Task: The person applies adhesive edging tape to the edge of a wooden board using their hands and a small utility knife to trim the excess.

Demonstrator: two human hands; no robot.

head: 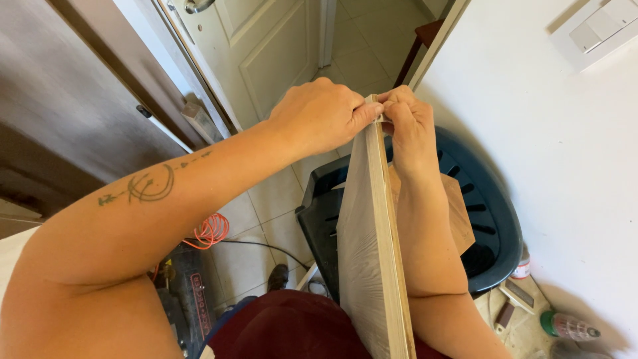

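Up near the wall corner, both hands meet at the top end of a board (369, 246) that stands on edge and runs from the person's lap up toward the fingers. Its pale grey face turns left and its raw layered edge faces the camera. The left hand (319, 116) is closed over the board's top from the left, thumb and forefinger pinching the edge. The right hand (407, 129) is closed against the same spot from the right, its fingertips pinching something small at the edge that cannot be made out. The fingers of the two hands touch there. Behind the board sits a dark plastic chair (488, 219) with a slotted back, and a brown wood piece (458, 216) lies on it just beside the right forearm. An orange cord (211, 231) coils on the tiled floor at left. A white door (266, 46) stands beyond, and a light switch (598, 30) sits on the wall (551, 146) at right.
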